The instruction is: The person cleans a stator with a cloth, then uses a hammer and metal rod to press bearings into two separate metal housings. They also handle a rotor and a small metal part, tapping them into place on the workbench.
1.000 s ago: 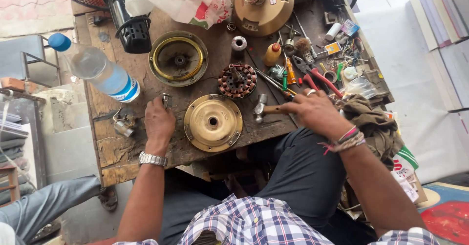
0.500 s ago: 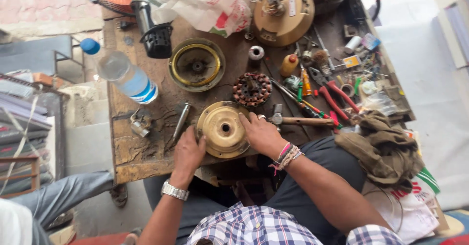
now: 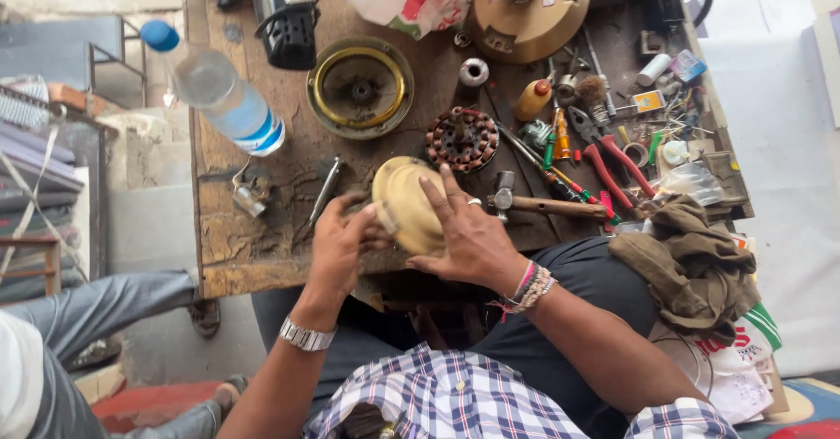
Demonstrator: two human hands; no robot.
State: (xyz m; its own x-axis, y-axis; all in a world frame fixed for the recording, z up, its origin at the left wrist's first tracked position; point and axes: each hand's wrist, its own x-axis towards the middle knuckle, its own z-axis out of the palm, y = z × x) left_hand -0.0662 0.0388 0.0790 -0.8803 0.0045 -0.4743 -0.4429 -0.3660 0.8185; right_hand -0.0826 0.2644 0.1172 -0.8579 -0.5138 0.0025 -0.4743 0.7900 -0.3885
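Both hands are closing on the gold-coloured round cover (image 3: 404, 205), which is sitting tilted up off the workbench (image 3: 229, 255) near its front edge, about midway along. The right hand (image 3: 468, 233) is lying flat over the cover's right half, fingers spread and pointing away from the body; a ring is showing on one finger. The left hand (image 3: 337, 238) is gripping the cover's left rim, fingers curled, wrist bent inward, a metal watch (image 3: 306, 335) sitting on that wrist. So the cover is being held between the two — neither hand is free or open wide. Its face is leaning toward the left hand, the raised edge pointing toward the back of the bench; being round, it has no long axis to speak of.

Just beyond it, toward the back edge, a copper-wound stator (image 3: 461, 138) is lying, and a hammer (image 3: 542, 203) is resting just right of the right hand's fingers. A dark open housing (image 3: 360, 87) is sitting further back — a plastic water bottle (image 3: 219, 94) is lying toward the back-left corner.
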